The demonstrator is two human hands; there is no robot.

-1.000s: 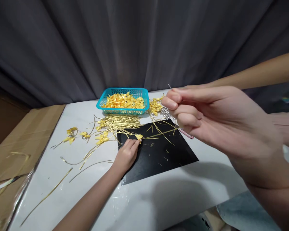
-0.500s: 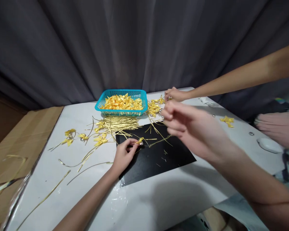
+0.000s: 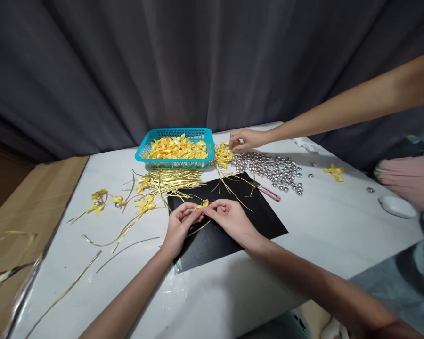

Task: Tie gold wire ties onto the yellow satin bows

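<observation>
Head view: a black sheet (image 3: 212, 248) lies on the white table (image 3: 314, 235), and above its near-left part both hands meet on one yellow ribbon flower (image 3: 204, 204). The left hand (image 3: 179, 226) pinches it from one side with thumb and fingertips, and the right hand (image 3: 235, 221) pinches it from the other, thumb and forefinger pressed together. A gold strand (image 3: 201, 228) curves just below the flower; whether it is fixed there, or whether a bead sits inside, the fingers hide. This piece looks midway, shaped but not yet set down. To the left of the sheet, several wired flowers (image 3: 99, 201), some with beads, seem made up or nearly so, and a similar cluster (image 3: 223, 155) lies beyond its far edge, beside the blue basket (image 3: 173, 161). Far more appears left than done: the basket, behind the sheet, holds a heap of loose ribbon pieces (image 3: 176, 147), a bundle of gold wires (image 3: 176, 180) lies between it and the sheet, and many silver beads (image 3: 273, 167) are spread beyond the sheet's far-right corner, near a pink-handled tool (image 3: 269, 193). Another person's hand (image 3: 247, 140) reaches to that cluster.
</observation>
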